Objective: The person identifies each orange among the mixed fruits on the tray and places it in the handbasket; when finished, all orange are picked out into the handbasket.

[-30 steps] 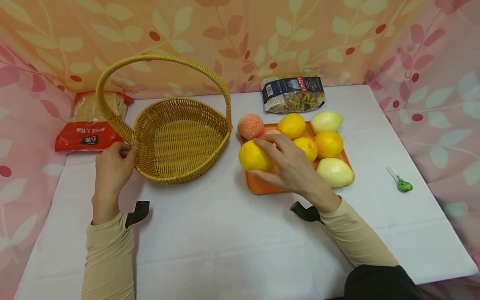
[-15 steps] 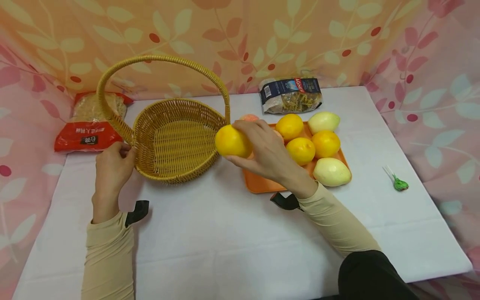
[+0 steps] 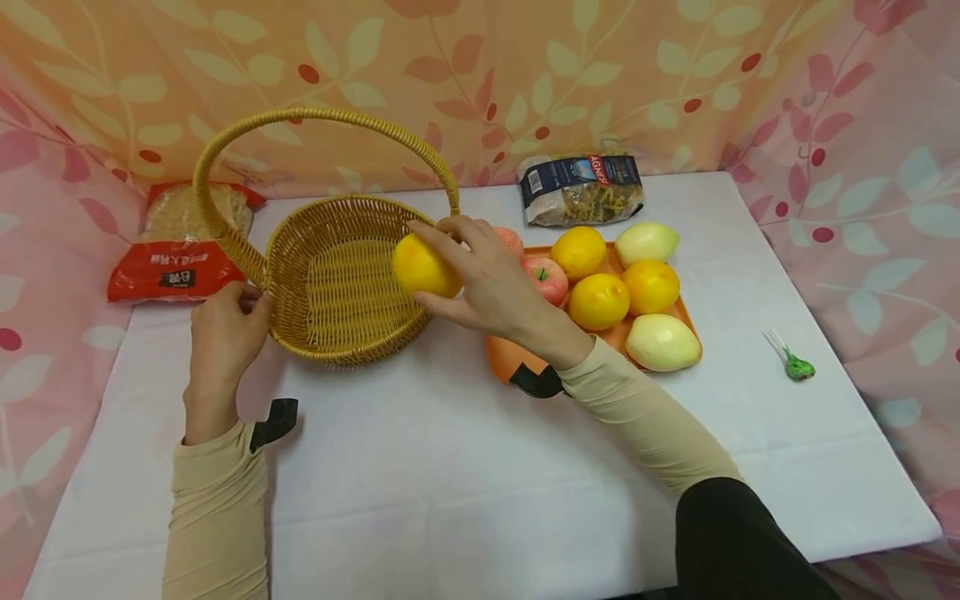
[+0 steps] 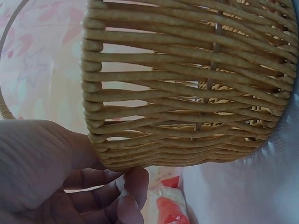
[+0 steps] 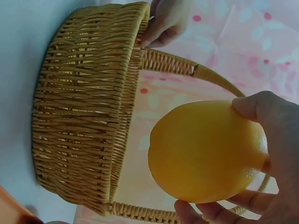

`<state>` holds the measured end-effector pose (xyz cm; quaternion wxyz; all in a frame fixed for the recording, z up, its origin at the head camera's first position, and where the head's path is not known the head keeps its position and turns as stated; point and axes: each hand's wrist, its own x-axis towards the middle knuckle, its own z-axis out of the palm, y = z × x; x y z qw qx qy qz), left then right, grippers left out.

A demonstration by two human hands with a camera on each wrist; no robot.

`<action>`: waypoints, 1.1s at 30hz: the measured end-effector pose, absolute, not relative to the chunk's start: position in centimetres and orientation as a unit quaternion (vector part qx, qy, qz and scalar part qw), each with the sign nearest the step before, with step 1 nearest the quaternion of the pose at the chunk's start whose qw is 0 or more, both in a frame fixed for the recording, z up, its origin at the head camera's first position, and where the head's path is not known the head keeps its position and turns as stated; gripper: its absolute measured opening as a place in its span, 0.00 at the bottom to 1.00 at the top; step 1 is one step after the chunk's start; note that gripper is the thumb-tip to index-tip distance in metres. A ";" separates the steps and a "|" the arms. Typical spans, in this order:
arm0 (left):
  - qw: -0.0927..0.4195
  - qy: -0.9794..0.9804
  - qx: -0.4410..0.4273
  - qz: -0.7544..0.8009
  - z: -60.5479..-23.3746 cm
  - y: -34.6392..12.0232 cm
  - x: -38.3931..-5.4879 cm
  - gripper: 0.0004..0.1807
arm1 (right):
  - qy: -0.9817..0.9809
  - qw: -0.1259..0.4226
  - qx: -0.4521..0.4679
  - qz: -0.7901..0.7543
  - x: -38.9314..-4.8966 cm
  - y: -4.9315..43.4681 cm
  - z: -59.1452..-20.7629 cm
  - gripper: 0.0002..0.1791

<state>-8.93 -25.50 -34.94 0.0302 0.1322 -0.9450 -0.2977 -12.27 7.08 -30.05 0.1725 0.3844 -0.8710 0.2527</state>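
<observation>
A yellow citrus fruit (image 3: 422, 268) is held between the thumb and fingers of my right hand (image 3: 495, 279). In the head view the fruit overlaps the right rim of the wicker basket (image 3: 367, 283); the right wrist view shows it above the rim level. My left hand (image 3: 228, 354) pinches the basket's left rim near the foot of its arched handle (image 3: 330, 114). No items show inside the basket. Right of it lies an orange tray (image 3: 506, 354) with more yellow citrus fruits (image 3: 598, 302), a red apple (image 3: 546, 279) and pale green-yellow oval fruits (image 3: 663, 342).
A red bag of dry noodles (image 3: 180, 250) lies left of the basket. Behind the tray is a dark pasta packet (image 3: 581, 190). A small green-wrapped lollipop (image 3: 797, 365) lies at the right. Floral cloth (image 3: 495, 83) surrounds the white table (image 3: 420, 483).
My right hand has carried the yellow citrus fruit leftward from above the tray to the basket's right rim. The left hand has stayed at the basket's left rim.
</observation>
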 end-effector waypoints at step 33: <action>0.038 -0.945 0.128 -0.297 -34.8 -25.4 -8.9 0.23 | -0.912 0.061 0.374 0.155 -14.1 2.8 -32.8 0.34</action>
